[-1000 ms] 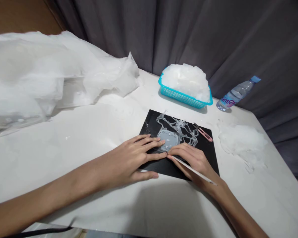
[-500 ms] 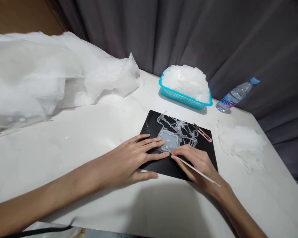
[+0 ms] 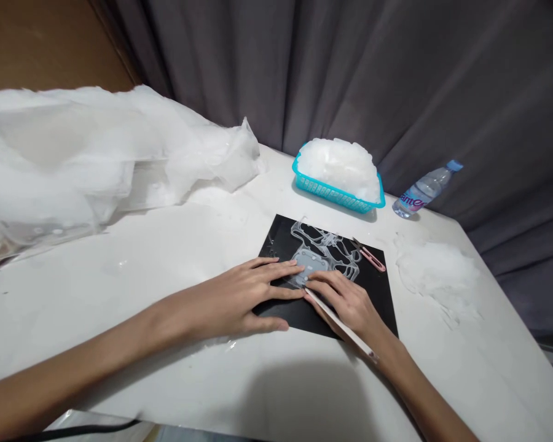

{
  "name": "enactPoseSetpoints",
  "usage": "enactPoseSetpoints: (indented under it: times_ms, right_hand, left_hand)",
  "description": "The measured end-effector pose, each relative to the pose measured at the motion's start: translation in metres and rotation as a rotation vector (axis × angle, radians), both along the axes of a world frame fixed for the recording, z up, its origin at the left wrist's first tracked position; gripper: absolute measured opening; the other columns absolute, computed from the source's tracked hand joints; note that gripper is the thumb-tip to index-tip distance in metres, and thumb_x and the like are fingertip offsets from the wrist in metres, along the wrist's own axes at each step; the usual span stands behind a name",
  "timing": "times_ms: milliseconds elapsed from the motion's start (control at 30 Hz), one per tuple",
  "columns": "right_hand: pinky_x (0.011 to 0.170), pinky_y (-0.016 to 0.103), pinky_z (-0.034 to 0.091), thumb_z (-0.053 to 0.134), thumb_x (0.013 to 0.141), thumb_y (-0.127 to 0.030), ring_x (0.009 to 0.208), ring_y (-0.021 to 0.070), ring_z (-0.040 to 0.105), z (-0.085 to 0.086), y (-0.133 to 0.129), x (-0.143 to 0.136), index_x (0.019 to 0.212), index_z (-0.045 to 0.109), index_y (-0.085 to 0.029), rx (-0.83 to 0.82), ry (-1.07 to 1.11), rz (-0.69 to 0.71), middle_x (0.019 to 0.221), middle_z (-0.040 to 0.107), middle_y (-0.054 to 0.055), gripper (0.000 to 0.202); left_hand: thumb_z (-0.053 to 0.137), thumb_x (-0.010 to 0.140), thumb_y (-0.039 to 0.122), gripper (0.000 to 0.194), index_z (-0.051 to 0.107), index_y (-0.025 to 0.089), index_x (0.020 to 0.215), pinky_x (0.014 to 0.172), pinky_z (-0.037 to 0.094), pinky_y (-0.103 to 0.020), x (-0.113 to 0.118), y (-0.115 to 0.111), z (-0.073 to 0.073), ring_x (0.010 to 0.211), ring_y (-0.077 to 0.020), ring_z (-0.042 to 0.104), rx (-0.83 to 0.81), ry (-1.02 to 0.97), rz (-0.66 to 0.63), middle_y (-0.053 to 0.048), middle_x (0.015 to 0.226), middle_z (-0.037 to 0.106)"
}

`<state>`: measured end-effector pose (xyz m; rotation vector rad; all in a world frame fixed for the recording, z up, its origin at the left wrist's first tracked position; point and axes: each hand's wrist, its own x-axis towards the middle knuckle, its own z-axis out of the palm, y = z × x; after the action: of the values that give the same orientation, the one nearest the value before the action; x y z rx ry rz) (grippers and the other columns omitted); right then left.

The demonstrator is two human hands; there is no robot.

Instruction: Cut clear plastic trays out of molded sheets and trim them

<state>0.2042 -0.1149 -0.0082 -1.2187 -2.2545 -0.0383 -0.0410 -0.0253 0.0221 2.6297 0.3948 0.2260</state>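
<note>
My left hand (image 3: 253, 291) lies flat with fingers spread. Its fingertips press on a rounded, translucent plastic piece (image 3: 311, 260) on a black mat (image 3: 383, 307). In my right hand (image 3: 352, 301) is a slim white pen-like tool (image 3: 343, 330), held slanting back over the hand. The tool's tip is close to the piece's lower edge, beside my left fingers, and I cannot make out its shape. Looping translucent strips (image 3: 348, 261) lie on the mat just beyond the piece. Pink-handled thread snips (image 3: 372, 258) rest at the mat's far right.
Behind the mat stands a turquoise basket (image 3: 336, 195) heaped with whitish translucent pieces. A water bottle (image 3: 417, 197) is to its right. A loose pile of translucent pieces (image 3: 440, 273) lies right of the mat. Large plastic bags (image 3: 74, 159) cover the table's far left.
The camera view has shifted slightly, so the table's things sit lower. My right hand has turned the tool a little, and its back end points lower. My left hand stays on the piece.
</note>
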Motion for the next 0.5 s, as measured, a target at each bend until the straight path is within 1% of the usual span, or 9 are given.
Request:
enactPoseSetpoints:
  times_ms: [67,133,167,200,233,300,367,433,500]
  right_hand:
    - [0.095,0.04,0.061,0.055,0.105,-0.021,0.108,0.0258,0.072,-0.003,0.0,-0.002,0.132,0.063,-0.019,-0.016,-0.025,-0.055,0.121,0.073,0.014,0.029]
    - [0.095,0.042,0.061,0.053,0.105,-0.02,0.107,0.0263,0.071,-0.005,0.0,-0.004,0.135,0.061,-0.018,-0.019,-0.052,-0.095,0.12,0.072,0.014,0.031]
    - [0.093,0.042,0.061,0.053,0.105,-0.019,0.104,0.026,0.07,-0.006,0.001,-0.006,0.134,0.062,-0.018,-0.003,-0.057,-0.108,0.116,0.073,0.013,0.03]
    - [0.091,0.041,0.062,0.053,0.105,-0.018,0.101,0.0256,0.07,-0.006,0.001,-0.007,0.132,0.063,-0.018,0.026,-0.05,-0.124,0.112,0.073,0.013,0.029]
    - [0.089,0.04,0.062,0.054,0.105,-0.017,0.099,0.0254,0.07,-0.005,0.001,-0.009,0.131,0.064,-0.017,0.064,-0.032,-0.143,0.11,0.073,0.013,0.028]
    - [0.087,0.039,0.062,0.056,0.104,-0.015,0.1,0.0255,0.069,-0.003,0.002,-0.011,0.133,0.063,-0.017,0.133,0.011,-0.177,0.112,0.073,0.014,0.03]
    - [0.086,0.039,0.062,0.057,0.103,-0.014,0.101,0.0254,0.069,-0.001,0.001,-0.012,0.136,0.062,-0.018,0.174,0.041,-0.188,0.114,0.073,0.014,0.034]
    - [0.084,0.038,0.062,0.056,0.103,-0.013,0.1,0.0254,0.07,0.0,0.0,-0.012,0.138,0.061,-0.019,0.192,0.056,-0.183,0.114,0.073,0.014,0.036]
    - [0.083,0.039,0.062,0.055,0.103,-0.013,0.099,0.0257,0.07,0.0,-0.002,-0.014,0.138,0.062,-0.017,0.196,0.071,-0.184,0.112,0.074,0.015,0.036]
  left_hand:
    - [0.06,0.103,0.043,0.033,0.071,0.033,0.132,0.114,0.043,-0.042,0.003,0.0,0.003,0.138,-0.0283,0.057,-0.037,-0.056,0.114,-0.006,0.157,0.055]
    - [0.055,0.104,0.046,0.03,0.076,0.026,0.112,0.095,0.051,-0.036,0.008,0.001,0.004,0.111,-0.0246,0.07,-0.102,-0.119,0.33,-0.007,0.129,0.072]
    - [0.055,0.104,0.048,0.033,0.076,0.023,0.102,0.084,0.051,-0.032,0.011,0.002,0.004,0.095,-0.0222,0.071,-0.165,-0.139,0.435,-0.006,0.111,0.076]
    - [0.055,0.103,0.052,0.037,0.074,0.021,0.096,0.074,0.05,-0.03,0.014,0.002,0.003,0.081,-0.0198,0.069,-0.262,-0.146,0.514,-0.005,0.094,0.076]
    - [0.055,0.101,0.055,0.041,0.072,0.019,0.091,0.066,0.047,-0.028,0.017,0.002,0.002,0.07,-0.0177,0.066,-0.391,-0.145,0.557,-0.003,0.081,0.074]
    - [0.057,0.098,0.06,0.046,0.072,0.017,0.091,0.055,0.044,-0.025,0.024,0.001,-0.003,0.059,-0.0154,0.062,-0.701,-0.153,0.541,-0.003,0.073,0.074]
    - [0.06,0.096,0.061,0.047,0.073,0.016,0.099,0.048,0.043,-0.022,0.033,-0.002,-0.008,0.064,-0.0166,0.067,-0.948,-0.219,0.487,-0.007,0.084,0.078]
    - [0.064,0.094,0.059,0.045,0.074,0.016,0.103,0.047,0.045,-0.02,0.04,-0.005,-0.012,0.076,-0.0187,0.072,-1.059,-0.311,0.445,-0.01,0.097,0.078]
    - [0.066,0.094,0.056,0.043,0.074,0.015,0.101,0.048,0.048,-0.019,0.045,-0.006,-0.014,0.08,-0.0188,0.073,-1.083,-0.377,0.43,-0.01,0.1,0.077]
